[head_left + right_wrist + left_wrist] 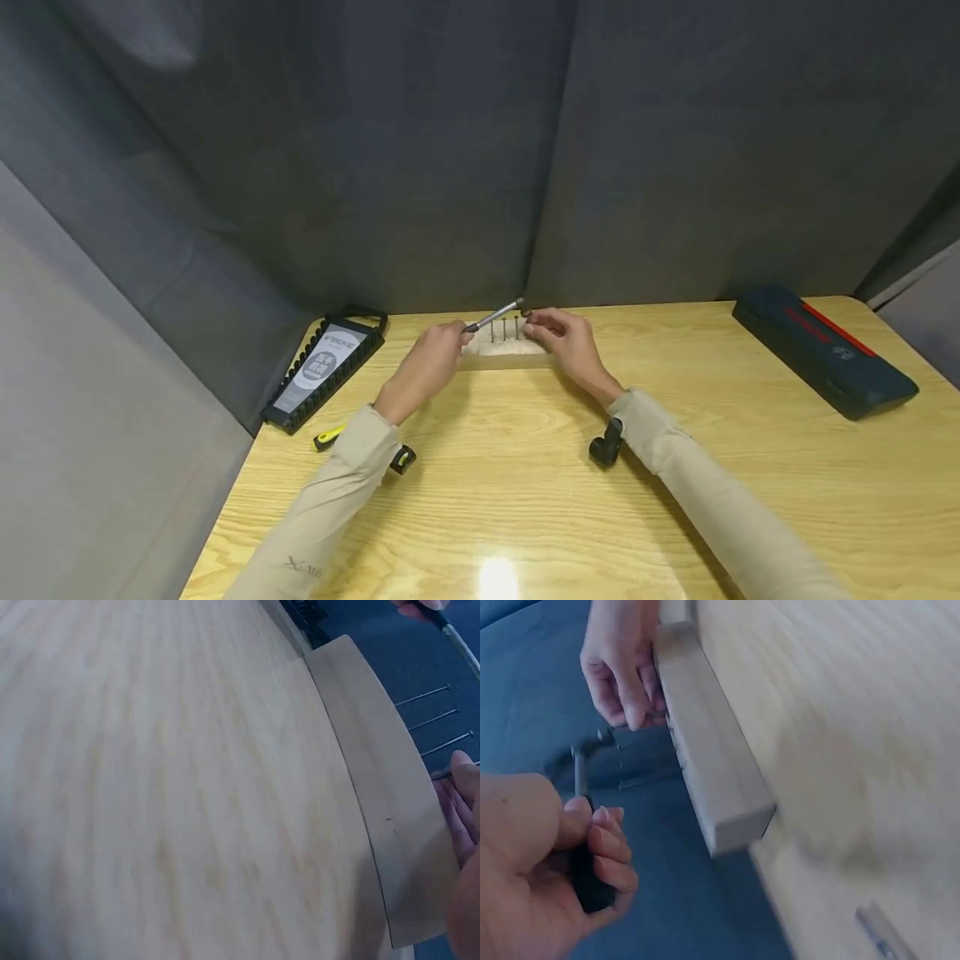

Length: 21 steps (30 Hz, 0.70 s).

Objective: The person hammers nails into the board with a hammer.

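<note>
My left hand (pixel 431 360) grips the black handle of a small hammer (pixel 497 316), its metal shaft slanting up to the right. The hammer head is just above the nails, close to my right hand (pixel 573 343). A pale wooden block (pixel 506 362) lies at the back of the table, and three thin nails (pixel 435 720) stand upright in its top. Beside them, my right fingers pinch another nail (pixel 448 774) at the block's top face. Whether its tip is in the wood is hidden by the fingers.
A black wrench rack (pixel 324 367) with a grey label is at the left. A yellow-and-black tool handle (pixel 327 438) shows partly behind the left sleeve. The dark Bosch case (pixel 825 350) lies at the right. A dark curtain (pixel 420 167) hangs behind the table.
</note>
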Each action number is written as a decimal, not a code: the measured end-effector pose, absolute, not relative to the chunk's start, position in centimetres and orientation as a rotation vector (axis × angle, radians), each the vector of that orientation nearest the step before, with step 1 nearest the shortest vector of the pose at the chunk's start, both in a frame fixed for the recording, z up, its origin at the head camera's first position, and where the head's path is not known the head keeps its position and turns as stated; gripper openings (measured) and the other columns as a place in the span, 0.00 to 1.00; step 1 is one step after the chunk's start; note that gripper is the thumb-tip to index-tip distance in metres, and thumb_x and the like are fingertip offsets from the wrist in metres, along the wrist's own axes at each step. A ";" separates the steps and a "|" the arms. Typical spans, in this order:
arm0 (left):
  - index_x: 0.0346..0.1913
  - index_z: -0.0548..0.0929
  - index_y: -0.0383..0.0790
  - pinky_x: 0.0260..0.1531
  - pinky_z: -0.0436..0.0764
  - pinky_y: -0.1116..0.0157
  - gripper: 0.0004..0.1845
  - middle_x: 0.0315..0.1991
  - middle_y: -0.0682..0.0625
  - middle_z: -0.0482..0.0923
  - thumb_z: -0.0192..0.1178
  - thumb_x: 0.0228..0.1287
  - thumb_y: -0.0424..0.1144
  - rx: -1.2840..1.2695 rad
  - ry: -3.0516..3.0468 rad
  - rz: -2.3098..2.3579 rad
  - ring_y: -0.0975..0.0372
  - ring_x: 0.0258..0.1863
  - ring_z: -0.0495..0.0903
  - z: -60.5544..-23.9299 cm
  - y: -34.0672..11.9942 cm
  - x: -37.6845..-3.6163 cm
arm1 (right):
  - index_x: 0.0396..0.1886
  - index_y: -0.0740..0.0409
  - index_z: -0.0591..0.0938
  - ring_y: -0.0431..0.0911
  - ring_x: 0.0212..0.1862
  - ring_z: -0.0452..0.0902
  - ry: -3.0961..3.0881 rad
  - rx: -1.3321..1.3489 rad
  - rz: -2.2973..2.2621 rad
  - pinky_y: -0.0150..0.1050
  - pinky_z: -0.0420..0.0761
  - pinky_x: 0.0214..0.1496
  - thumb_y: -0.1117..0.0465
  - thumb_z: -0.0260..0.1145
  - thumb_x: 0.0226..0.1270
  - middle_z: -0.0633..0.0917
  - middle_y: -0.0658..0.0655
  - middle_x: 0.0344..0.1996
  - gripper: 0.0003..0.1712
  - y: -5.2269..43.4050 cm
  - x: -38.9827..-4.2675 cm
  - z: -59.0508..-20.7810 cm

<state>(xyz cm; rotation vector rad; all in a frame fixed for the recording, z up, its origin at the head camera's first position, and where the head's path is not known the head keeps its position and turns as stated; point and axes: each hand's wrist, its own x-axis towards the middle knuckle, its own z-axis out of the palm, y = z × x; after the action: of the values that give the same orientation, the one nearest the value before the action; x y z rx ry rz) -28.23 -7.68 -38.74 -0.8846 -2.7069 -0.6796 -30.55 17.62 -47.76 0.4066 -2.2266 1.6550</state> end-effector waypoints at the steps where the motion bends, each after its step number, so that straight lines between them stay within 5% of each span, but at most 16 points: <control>1: 0.43 0.82 0.28 0.22 0.78 0.66 0.11 0.32 0.42 0.83 0.52 0.83 0.32 -0.882 -2.726 -0.632 0.60 0.25 0.78 -38.8 -7.7 -28.1 | 0.51 0.69 0.87 0.56 0.45 0.88 -2.226 0.411 1.657 0.22 0.80 0.45 0.68 0.71 0.72 0.89 0.68 0.45 0.12 17.7 -30.6 -47.8; 8: 0.45 0.80 0.27 0.25 0.82 0.62 0.10 0.35 0.39 0.83 0.52 0.83 0.31 -0.870 -2.576 -0.751 0.56 0.27 0.80 -39.0 -7.8 -28.5 | 0.47 0.64 0.89 0.56 0.44 0.87 -2.226 0.389 1.634 0.23 0.79 0.44 0.65 0.73 0.71 0.90 0.64 0.42 0.09 17.7 -30.7 -47.8; 15: 0.45 0.83 0.28 0.31 0.84 0.59 0.12 0.36 0.40 0.84 0.52 0.83 0.33 -0.905 -2.678 -0.639 0.56 0.32 0.82 -39.6 -7.4 -28.5 | 0.46 0.71 0.88 0.66 0.44 0.87 -2.175 0.419 1.669 0.26 0.82 0.43 0.70 0.71 0.70 0.90 0.70 0.42 0.08 17.6 -30.9 -47.9; 21: 0.49 0.80 0.26 0.29 0.84 0.59 0.09 0.36 0.39 0.81 0.52 0.82 0.30 -0.841 -2.325 -0.858 0.52 0.30 0.83 -37.7 -7.3 -28.7 | 0.44 0.62 0.89 0.54 0.41 0.88 -2.196 0.425 1.603 0.25 0.81 0.42 0.64 0.72 0.71 0.91 0.62 0.40 0.07 17.5 -30.9 -47.9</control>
<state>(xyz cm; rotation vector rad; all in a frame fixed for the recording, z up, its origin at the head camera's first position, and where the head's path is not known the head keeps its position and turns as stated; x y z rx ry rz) -28.71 -7.28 -37.70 -0.8407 -2.3246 -0.8583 -30.94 17.54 -47.88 0.4250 -2.1959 1.6026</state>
